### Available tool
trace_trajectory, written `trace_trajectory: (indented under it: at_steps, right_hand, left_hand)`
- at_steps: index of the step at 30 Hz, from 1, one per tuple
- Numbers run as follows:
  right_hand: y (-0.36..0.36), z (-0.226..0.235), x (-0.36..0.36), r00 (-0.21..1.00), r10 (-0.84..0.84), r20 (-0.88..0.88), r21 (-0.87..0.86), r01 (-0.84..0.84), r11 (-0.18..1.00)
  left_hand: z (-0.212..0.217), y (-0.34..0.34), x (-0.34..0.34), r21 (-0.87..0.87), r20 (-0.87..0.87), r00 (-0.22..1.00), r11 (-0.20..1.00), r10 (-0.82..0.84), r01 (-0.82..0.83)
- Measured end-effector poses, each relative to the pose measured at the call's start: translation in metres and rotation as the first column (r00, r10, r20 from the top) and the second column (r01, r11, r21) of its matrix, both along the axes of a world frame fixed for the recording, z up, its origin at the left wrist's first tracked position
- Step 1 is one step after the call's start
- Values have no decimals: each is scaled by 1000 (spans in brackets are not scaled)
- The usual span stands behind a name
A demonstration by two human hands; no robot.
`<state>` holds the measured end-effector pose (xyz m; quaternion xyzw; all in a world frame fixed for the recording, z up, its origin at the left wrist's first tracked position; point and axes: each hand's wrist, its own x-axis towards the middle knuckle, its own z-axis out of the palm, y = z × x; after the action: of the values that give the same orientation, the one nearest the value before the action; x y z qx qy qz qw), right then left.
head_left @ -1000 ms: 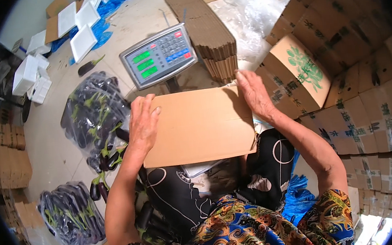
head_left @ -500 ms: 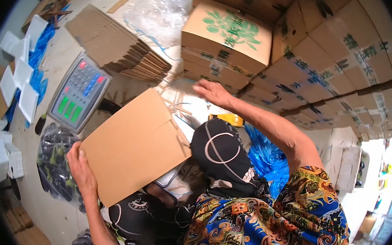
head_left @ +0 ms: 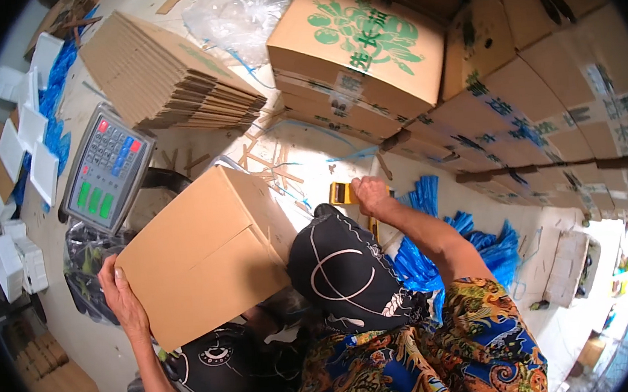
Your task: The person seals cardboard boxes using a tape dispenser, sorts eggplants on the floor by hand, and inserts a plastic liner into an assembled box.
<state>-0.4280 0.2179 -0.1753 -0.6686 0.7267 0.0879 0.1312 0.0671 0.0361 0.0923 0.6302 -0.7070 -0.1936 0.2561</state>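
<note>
A plain brown cardboard box (head_left: 199,260) with closed flaps stands in front of me, a seam running across its upper face. My left hand (head_left: 122,296) grips its left edge, thumb on the face and fingers round the side. To the right of the box, my right hand (head_left: 372,195) is closed on a yellow tape dispenser (head_left: 342,193) low over the floor. My dark-trousered knee (head_left: 340,269) is close by the box's right side. Part of my right hand's grip is hidden from above.
A scale's keypad display (head_left: 107,168) stands behind the box at left. Flattened cartons (head_left: 166,70) are stacked beyond it. Printed, taped boxes (head_left: 359,37) pile up at right. Blue plastic (head_left: 419,265) lies by my knee; bagged eggplants (head_left: 88,267) lie at left.
My right hand has come down from above the floor, closing on the tape dispenser. The box has tilted, showing more of its right side, with my left hand still on it.
</note>
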Motion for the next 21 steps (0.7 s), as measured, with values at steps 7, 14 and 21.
trace_trajectory:
  at_steps: [7,14,21]
  right_hand:
    - [6,26,-42,587,-555,589,455,327,829]
    - [-19,172,-26,-124,-342,932,356,501,789]
    - [-72,301,36,117,3,993,-61,498,865]
  left_hand:
    - [4,-4,-16,0,15,1000,1000,-22,22]
    - [9,-3,-9,-59,39,998,997,-49,52]
    - [10,-3,-12,-114,-17,990,984,-142,139]
